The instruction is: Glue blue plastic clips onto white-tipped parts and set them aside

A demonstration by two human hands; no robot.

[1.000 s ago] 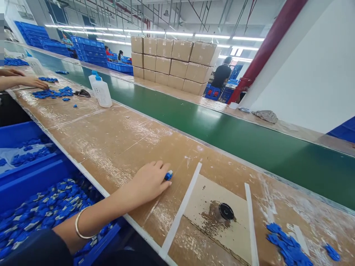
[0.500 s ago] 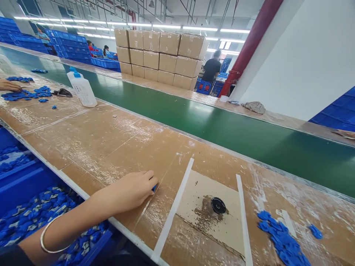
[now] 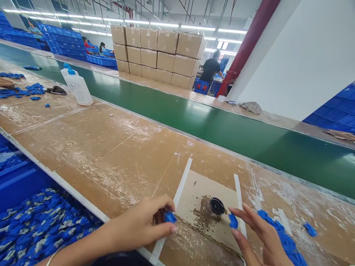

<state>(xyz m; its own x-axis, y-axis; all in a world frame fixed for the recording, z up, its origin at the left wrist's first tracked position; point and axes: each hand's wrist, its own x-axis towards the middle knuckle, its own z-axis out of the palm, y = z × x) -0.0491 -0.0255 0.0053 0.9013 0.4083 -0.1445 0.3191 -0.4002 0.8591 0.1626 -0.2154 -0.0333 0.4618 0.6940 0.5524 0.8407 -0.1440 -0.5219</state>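
Note:
My left hand (image 3: 144,225) is curled over the near edge of the brown bench, its fingers pinched on a small blue plastic part (image 3: 169,217). My right hand (image 3: 259,236) comes in from the lower right and holds another blue part (image 3: 233,221) at its fingertips. Between the two hands a small black round cap (image 3: 216,205) sits on a stained cardboard patch (image 3: 205,199) framed by two white strips. A heap of blue parts (image 3: 285,240) lies just right of my right hand.
A blue bin (image 3: 36,221) full of blue parts stands below the bench at lower left. A green conveyor belt (image 3: 194,118) runs behind the bench. A white bottle (image 3: 77,87) stands at far left near another worker's hand (image 3: 7,83). Stacked cartons (image 3: 158,55) and people are beyond.
My left hand has slid right along the bench with its blue part, to the edge of the cardboard patch. My right hand has come into view holding a blue part.

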